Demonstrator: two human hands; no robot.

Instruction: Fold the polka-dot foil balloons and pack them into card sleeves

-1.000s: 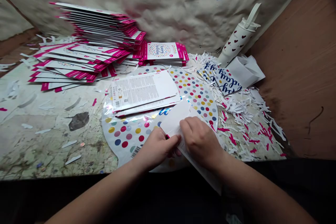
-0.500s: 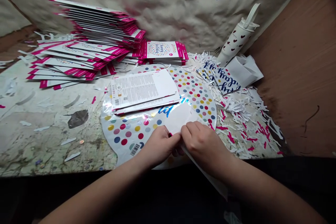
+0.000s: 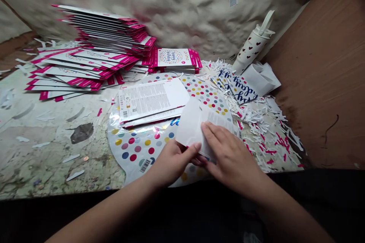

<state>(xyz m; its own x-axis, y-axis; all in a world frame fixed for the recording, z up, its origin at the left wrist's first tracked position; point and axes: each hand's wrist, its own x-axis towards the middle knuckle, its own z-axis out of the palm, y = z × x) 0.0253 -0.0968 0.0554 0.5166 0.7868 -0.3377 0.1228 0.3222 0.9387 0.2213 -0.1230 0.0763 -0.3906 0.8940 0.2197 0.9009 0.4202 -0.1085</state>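
My left hand [image 3: 175, 160] pinches the lower left edge of a white printed paper packet [image 3: 188, 121], thumb on top and fingers beneath. My right hand [image 3: 228, 153] grips the packet's right side, its fingers laid across the printed face. The packet is tilted above a flat foil balloon [image 3: 137, 148] with coloured dots, a barcode and blue lettering partly covered. Just beyond my hands, a few similar packets [image 3: 154, 97] lie back side up on the balloon, with fine print and a barcode showing.
Pink-edged packets are stacked high [image 3: 111, 32] at the back left, beside a smaller pile [image 3: 173, 57]. A heart-patterned tumbler [image 3: 252, 47] stands at the back right by folded foil [image 3: 239, 85] and a white roll [image 3: 262, 78]. Paper scraps [image 3: 265, 133] litter the right side.
The packet has come up and turned, so its printed face now shows between my hands. My right hand has gone from a closed grip to fingers stretched across it.
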